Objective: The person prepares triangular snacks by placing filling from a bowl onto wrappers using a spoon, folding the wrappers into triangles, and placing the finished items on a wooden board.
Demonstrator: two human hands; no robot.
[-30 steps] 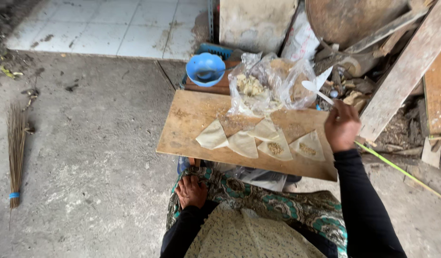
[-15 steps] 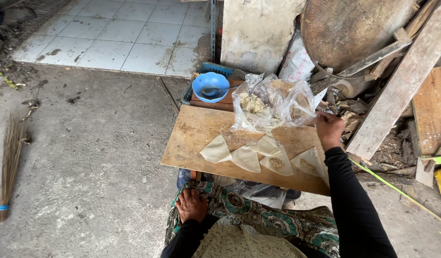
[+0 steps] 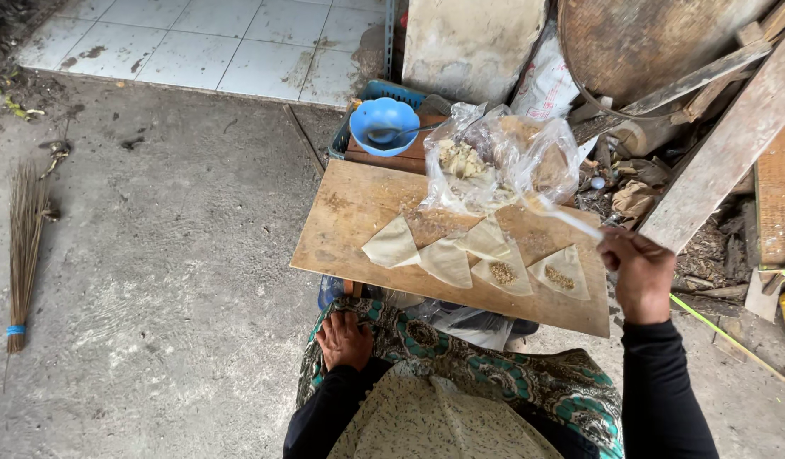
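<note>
I read the step in hand as filling: my right hand is closed around a white spoon, its tip reaching toward the clear plastic bag of crumbly filling at the far edge of the wooden board. My left hand rests flat, fingers spread and gripping nothing, on the patterned cloth over my lap. Four triangular wrappers lie in a row on the board, overlapping slightly; the two nearest the right hand each carry a small brown heap, the other two are bare. The next move, in my judgement, calls for a level spoon and a central deposit. A blue bowl stands beyond the board.
</note>
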